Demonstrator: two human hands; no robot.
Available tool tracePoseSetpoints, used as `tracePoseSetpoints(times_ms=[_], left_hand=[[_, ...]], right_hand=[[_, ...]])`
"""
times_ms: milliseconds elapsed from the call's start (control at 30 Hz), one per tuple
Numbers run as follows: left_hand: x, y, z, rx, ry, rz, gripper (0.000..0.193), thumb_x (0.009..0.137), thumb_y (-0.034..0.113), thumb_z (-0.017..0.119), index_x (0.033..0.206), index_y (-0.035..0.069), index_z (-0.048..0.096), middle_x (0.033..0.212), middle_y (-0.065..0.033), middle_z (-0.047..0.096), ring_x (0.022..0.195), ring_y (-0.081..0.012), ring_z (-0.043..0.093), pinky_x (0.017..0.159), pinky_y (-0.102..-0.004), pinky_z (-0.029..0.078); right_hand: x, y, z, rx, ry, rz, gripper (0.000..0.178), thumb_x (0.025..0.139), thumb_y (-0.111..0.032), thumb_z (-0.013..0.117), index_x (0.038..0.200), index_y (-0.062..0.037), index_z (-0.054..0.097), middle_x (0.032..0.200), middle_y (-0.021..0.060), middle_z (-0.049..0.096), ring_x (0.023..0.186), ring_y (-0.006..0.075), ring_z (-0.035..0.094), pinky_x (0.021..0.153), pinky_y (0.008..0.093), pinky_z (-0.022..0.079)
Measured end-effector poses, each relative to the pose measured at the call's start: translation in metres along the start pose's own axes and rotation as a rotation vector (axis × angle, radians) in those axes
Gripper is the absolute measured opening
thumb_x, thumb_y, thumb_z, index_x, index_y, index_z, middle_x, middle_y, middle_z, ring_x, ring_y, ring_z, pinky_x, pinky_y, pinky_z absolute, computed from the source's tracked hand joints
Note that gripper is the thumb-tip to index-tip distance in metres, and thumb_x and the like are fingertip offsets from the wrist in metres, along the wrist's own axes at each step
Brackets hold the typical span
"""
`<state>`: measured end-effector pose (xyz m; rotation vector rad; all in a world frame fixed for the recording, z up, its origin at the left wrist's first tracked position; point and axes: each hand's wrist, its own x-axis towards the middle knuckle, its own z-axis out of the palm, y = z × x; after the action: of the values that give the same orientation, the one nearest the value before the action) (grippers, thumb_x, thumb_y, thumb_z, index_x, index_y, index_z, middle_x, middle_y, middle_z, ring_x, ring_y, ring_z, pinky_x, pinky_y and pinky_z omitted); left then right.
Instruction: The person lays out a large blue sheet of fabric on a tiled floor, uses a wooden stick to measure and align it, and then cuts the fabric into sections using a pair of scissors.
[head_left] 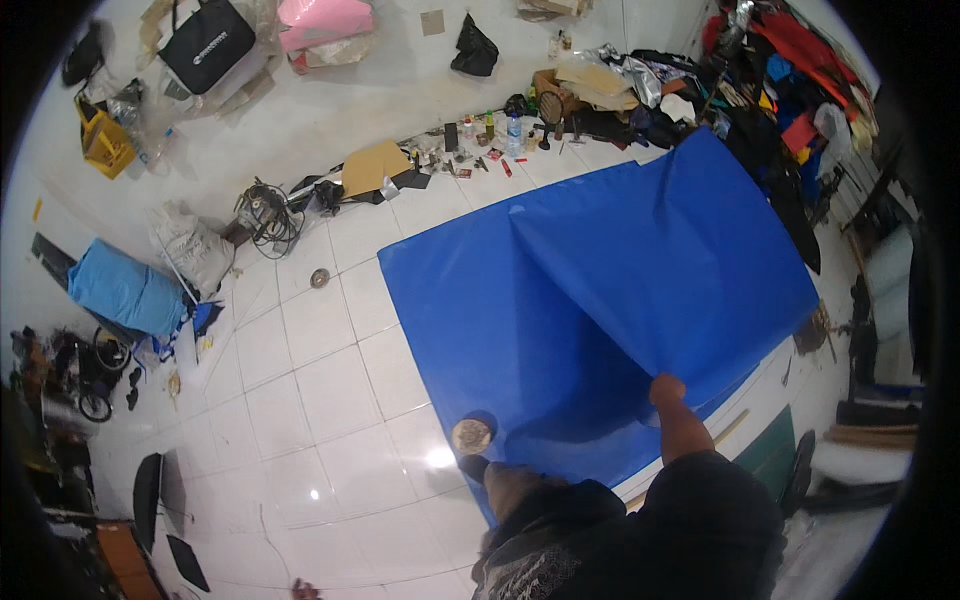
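Observation:
A large blue plastic sheet [440,310] spreads over the tiled floor, its right part lifted and folded into a raised ridge. My right hand [667,388] is closed on the sheet at the near end of that ridge, with the arm stretched out in front of me. Below the fold, a dark shadow lies on the flat part of the sheet. I cannot make out my left hand anywhere. On the sheet's near left edge sits a round, pale, flat-topped object [472,435], close to my leg; its kind is unclear.
Along the far wall stand bottles [514,133], small tools and a brown cardboard piece [375,168]. Heaped fabric and scraps [790,90] fill the far right corner. At left are a coiled cable [268,220], a white sack [192,248], a light blue bundle [128,288] and a metal disc [319,278].

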<state>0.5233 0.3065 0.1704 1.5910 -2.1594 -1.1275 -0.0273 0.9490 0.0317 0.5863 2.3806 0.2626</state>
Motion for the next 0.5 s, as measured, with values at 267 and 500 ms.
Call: tracePoseSetpoints(times_ms=[267, 500], left_hand=[[0.107, -0.087, 0.058, 0.417, -0.573, -0.042, 0.043, 0.100, 0.036, 0.049, 0.124, 0.002, 0.054, 0.104, -0.0117, 0.062, 0.089, -0.0217, 0.058, 0.074, -0.0334, 0.047], [0.345, -0.051, 0.043, 0.838, -0.783, 0.254, 0.046, 0.099, 0.039, 0.048, 0.116, -0.003, 0.058, 0.106, -0.0195, 0.062, 0.094, -0.0319, 0.058, 0.083, -0.0408, 0.047]], right_hand=[[-0.104, -0.093, 0.053, 0.116, 0.043, 0.004, 0.027, 0.091, -0.018, 0.052, 0.109, -0.0104, 0.071, 0.115, 0.0117, 0.068, 0.107, 0.0289, 0.066, 0.084, 0.0425, 0.055], [-0.214, -0.181, 0.135, 0.300, 0.252, 0.098, 0.020, 0.084, -0.016, 0.056, 0.096, -0.0106, 0.070, 0.101, 0.0124, 0.069, 0.095, 0.0292, 0.068, 0.073, 0.0441, 0.055]])
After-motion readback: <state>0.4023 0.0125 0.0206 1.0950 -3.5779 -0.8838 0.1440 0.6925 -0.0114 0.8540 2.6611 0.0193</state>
